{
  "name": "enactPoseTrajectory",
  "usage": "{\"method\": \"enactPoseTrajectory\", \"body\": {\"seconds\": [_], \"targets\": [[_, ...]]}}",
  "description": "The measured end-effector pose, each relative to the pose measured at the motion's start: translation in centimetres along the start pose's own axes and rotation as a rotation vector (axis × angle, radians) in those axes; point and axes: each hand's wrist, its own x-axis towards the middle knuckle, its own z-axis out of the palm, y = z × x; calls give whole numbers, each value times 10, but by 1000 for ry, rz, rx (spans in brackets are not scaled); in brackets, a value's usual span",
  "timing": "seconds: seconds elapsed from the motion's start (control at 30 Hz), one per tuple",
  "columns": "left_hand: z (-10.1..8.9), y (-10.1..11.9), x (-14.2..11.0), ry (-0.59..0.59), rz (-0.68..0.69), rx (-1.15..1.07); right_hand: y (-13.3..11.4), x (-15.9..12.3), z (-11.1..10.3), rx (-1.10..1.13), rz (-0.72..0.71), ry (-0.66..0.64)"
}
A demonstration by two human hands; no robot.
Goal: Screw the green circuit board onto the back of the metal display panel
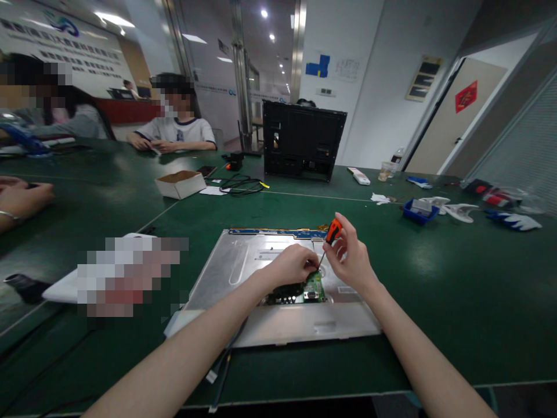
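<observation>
A flat metal display panel lies on the green table in front of me, with a blue strip board along its far edge. On it sits a green circuit board, partly covered by my left hand. My right hand grips an orange and black screwdriver, tilted, its shaft pointing down at the board's far corner. Close to the screwdriver tip, my left hand has its fingers pinched together; what they hold, if anything, is hidden.
A black monitor housing stands at the back. Beyond the panel are a white open box and a coiled black cable. On the right lie a blue tray and gloves. Other people sit at left; one hand rests nearby.
</observation>
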Motion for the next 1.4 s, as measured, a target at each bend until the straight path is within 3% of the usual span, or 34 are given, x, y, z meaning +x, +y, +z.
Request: {"method": "enactPoseTrajectory", "body": {"seconds": [0.73,1.13,1.4], "targets": [[0,1,0,-1,-12,2,2,1,2,-42,-6,46],[0,0,0,-1,-17,2,0,0,-2,35,-2,-29],[1,-1,0,4,-3,-7,4,1,0,3,-10,22]]}}
